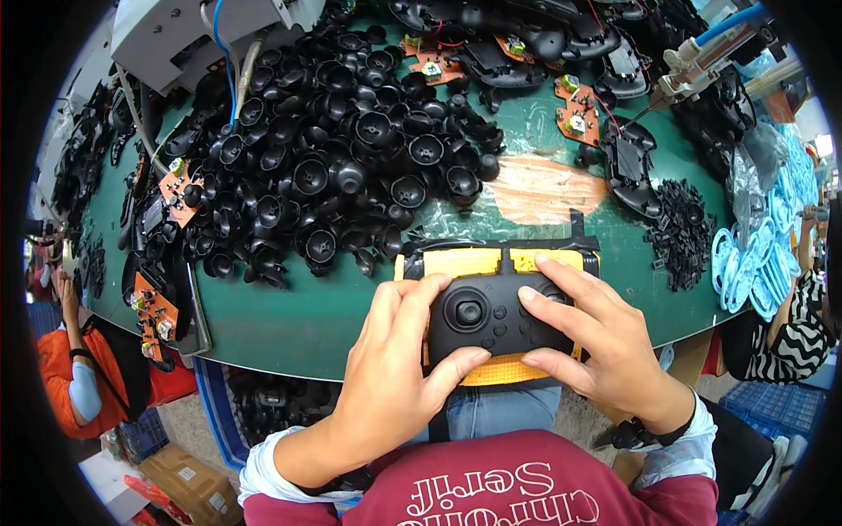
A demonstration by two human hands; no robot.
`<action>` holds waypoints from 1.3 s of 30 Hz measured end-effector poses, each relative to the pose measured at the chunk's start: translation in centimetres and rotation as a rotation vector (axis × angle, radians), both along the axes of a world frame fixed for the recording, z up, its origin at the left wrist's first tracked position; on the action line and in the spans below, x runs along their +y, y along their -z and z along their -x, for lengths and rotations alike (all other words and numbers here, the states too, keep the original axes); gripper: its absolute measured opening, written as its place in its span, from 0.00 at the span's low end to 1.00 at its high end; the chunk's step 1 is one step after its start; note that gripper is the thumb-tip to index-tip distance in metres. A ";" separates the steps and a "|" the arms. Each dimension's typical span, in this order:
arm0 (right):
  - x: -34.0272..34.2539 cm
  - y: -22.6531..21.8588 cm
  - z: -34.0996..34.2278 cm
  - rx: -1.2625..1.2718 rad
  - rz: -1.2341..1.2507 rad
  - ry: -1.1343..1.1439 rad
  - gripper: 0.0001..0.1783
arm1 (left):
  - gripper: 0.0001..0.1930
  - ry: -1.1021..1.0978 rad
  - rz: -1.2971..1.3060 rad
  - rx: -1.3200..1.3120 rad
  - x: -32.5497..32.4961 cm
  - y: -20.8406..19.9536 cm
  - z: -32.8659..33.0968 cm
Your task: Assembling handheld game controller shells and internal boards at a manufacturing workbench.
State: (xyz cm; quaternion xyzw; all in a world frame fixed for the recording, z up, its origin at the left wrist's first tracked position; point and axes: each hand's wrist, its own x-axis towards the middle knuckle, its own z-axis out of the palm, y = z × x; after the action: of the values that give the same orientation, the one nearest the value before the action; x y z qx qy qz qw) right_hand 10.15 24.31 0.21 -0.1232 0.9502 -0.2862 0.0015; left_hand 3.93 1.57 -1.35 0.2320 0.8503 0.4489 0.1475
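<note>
A black handheld remote controller [481, 336] lies face up over a yellow textured pad [500, 375] at the table's front edge. It has a round thumbstick at its left and several small round buttons in the middle. Its right part is mostly covered by fingers. My left hand [383, 355] grips the controller's left end, thumb along the lower edge. My right hand [605, 337] holds the right end, with its thumb at the lower edge and fingers across the top face. Beyond them spreads a big heap of black dome-shaped cups [351, 145].
Orange circuit boards [579, 112] and black controller shells [630, 162] lie at the back right, near a small black-parts pile [684, 232]. Light-blue plastic rings [752, 263] hang at the right edge. A grey machine [189, 39] stands back left; a blue crate [213, 412] sits below.
</note>
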 end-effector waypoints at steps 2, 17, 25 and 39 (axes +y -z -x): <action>-0.1 0.2 0.1 -0.008 0.039 0.012 0.34 | 0.39 0.004 0.031 -0.025 0.1 -0.2 0.3; -2.4 0.3 -1.8 0.040 0.725 0.148 0.21 | 0.14 0.018 -0.409 -0.062 1.3 -1.6 -2.0; -2.5 0.3 -1.0 0.242 0.706 0.096 0.22 | 0.20 0.129 -0.395 0.304 1.5 -1.4 -1.3; -1.8 -0.6 0.3 -0.148 1.175 0.183 0.31 | 0.21 -0.065 -0.583 -0.245 0.7 -3.3 1.3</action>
State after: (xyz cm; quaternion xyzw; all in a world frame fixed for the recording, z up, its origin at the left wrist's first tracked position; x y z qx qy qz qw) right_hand 9.84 22.55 0.83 -0.0007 0.6371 -0.7704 -0.0254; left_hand 2.65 2.29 1.97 0.1813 0.6689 0.7026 0.1616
